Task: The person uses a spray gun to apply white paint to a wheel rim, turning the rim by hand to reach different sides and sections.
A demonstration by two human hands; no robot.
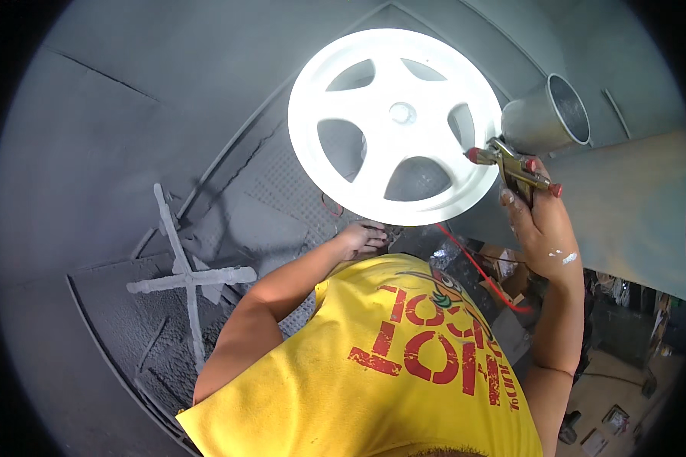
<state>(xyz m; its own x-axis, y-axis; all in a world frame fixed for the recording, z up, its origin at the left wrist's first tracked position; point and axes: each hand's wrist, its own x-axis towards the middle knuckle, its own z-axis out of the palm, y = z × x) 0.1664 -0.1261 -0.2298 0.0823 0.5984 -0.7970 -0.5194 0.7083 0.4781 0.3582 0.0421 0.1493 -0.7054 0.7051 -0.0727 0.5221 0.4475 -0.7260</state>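
The right hand [545,221] is wrapped around a spray gun [517,174], with white smears on its skin. The metal cup [532,122] sits at one o'clock from the gun, tilted, its open mouth facing right; if the wrist tipped further, any paint inside could slop out. The white wheel [395,145] is just beyond the gun, which overlaps the rim at four o'clock — I cannot tell whether they touch. A small swing inward could knock the rim and scuff its face, and spraying from so near might leave runs.

The left hand [367,238] is below the rim, between six and seven o'clock, fingers curled; whether it grips anything I cannot tell. Lifted carelessly, its knuckles could brush the wheel's edge and smudge it.

Farther out, a red hose [480,270] trails from five o'clock, close by the yellow shirt [419,358] — a snag there might jerk whatever it feeds. A grey-crusted cross [190,279] stands well apart at eight o'clock.
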